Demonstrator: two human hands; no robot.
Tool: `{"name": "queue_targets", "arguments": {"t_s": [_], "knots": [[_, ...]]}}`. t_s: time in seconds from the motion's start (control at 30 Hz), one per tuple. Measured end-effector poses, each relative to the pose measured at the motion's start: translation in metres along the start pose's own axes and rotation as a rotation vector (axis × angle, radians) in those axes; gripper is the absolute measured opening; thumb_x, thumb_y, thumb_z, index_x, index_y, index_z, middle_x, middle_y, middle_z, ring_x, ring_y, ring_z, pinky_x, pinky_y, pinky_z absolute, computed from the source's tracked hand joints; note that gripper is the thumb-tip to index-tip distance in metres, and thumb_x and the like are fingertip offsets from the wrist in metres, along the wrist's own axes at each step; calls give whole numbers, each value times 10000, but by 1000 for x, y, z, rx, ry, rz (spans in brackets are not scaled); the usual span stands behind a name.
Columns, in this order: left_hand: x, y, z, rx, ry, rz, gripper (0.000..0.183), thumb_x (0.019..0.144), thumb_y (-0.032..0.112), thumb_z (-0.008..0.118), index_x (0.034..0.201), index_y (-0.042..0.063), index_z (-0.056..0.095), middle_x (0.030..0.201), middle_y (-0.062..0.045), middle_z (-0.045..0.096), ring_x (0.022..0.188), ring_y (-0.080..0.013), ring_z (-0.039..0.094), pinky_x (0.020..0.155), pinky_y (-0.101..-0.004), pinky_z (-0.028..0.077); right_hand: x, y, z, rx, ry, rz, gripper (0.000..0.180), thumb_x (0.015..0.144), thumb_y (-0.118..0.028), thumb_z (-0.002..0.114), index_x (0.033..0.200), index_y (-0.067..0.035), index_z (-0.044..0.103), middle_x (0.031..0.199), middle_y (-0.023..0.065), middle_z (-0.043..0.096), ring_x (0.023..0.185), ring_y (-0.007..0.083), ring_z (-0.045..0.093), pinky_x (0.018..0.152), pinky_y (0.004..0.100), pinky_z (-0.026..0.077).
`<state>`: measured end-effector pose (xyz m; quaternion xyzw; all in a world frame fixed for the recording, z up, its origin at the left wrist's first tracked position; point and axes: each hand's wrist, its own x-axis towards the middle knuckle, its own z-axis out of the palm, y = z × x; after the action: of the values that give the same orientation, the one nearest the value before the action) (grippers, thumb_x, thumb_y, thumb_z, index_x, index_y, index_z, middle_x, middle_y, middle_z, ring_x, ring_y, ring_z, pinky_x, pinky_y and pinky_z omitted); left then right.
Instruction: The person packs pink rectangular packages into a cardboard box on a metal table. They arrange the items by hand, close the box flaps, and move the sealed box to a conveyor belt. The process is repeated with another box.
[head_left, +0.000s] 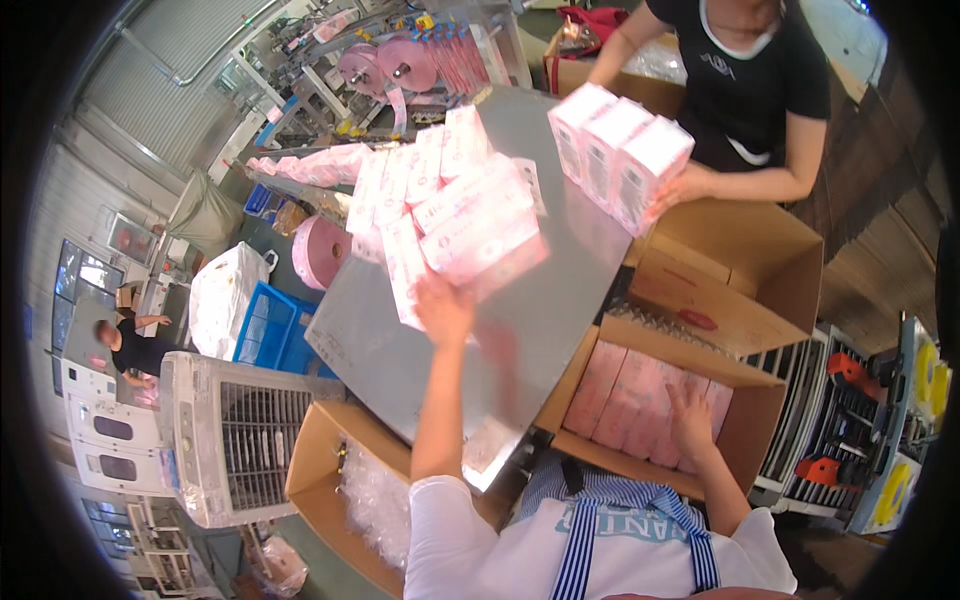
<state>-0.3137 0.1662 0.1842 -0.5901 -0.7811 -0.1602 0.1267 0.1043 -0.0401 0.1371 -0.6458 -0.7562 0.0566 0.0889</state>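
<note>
My left hand (444, 307) reaches over the grey metal table and touches the near end of a long pink-and-white tissue pack (405, 274). Blur hides whether its fingers grip that pack. Beside it lies a heap of similar packs (480, 217), some side by side and some stacked. My right hand (690, 424), fingers spread, is over a row of pink packs (626, 394) inside an open cardboard carton (577, 375) at the table's right edge. Nothing shows in its grasp.
Across the table, a co-worker (750, 97) holds three packs (619, 154) together above another open carton (757, 255). A roller conveyor (799, 405) runs at right. Left of the grey table (375, 360) stand a carton of clear plastic (375, 502), an air cooler (240, 442) and blue crates (274, 326).
</note>
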Motion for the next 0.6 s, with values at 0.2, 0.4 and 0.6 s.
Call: {"name": "queue_targets", "arguments": {"t_s": [0.2, 0.4, 0.6], "knots": [[22, -57, -1, -9, -480, -350, 932, 717, 483, 664, 1433, 95, 211, 1263, -233, 419, 1112, -387, 489, 896, -443, 440, 138, -90, -18, 299, 60, -315, 467, 724, -117, 611, 1186, -98, 538, 1214, 177, 484, 1099, 382, 469, 924, 484, 398], [-92, -21, 6, -1068, -396, -148, 962, 787, 360, 690, 1432, -38, 96, 1359, -336, 329, 1218, -421, 423, 929, -451, 425, 362, -213, 5, 125, 295, -657, 464, 780, -169, 604, 1204, -14, 500, 1228, 189, 478, 1142, 375, 448, 976, 469, 358], [-56, 50, 47, -1379, -293, -258, 898, 814, 246, 675, 1444, -8, 87, 1378, -303, 305, 1223, -396, 423, 890, -405, 445, 559, -248, 36, -49, 81, -502, 378, 903, -325, 471, 1149, -49, 549, 1200, 150, 531, 1136, 301, 487, 957, 424, 390]]}}
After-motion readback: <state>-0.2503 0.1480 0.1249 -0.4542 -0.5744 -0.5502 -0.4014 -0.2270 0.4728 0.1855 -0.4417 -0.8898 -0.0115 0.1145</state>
